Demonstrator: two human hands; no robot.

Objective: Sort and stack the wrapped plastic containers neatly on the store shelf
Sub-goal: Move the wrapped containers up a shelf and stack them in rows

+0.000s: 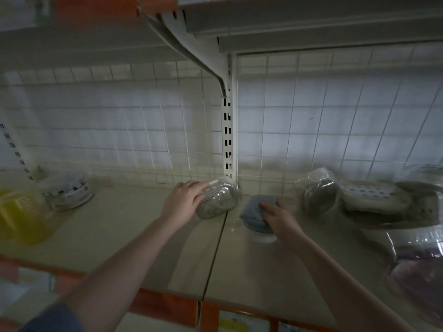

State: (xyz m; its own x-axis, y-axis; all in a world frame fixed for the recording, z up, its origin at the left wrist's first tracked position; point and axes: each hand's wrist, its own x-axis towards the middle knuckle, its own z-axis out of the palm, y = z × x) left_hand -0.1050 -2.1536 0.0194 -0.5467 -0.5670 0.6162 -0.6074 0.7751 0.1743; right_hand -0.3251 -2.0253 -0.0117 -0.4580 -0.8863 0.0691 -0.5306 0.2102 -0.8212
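Observation:
My left hand grips a wrapped grey container lying tilted on the beige shelf, close to the white upright post. My right hand rests on a wrapped blue-lidded container just right of the shelf seam, fingers curled over its top. Another wrapped grey container stands on edge further right. Beside it lie a white dotted wrapped container and a purple wrapped one.
A yellow plastic container and a clear round tub sit at the far left. A wire grid backs the shelf, and an upper shelf with a bracket hangs overhead. An orange price strip lines the front edge.

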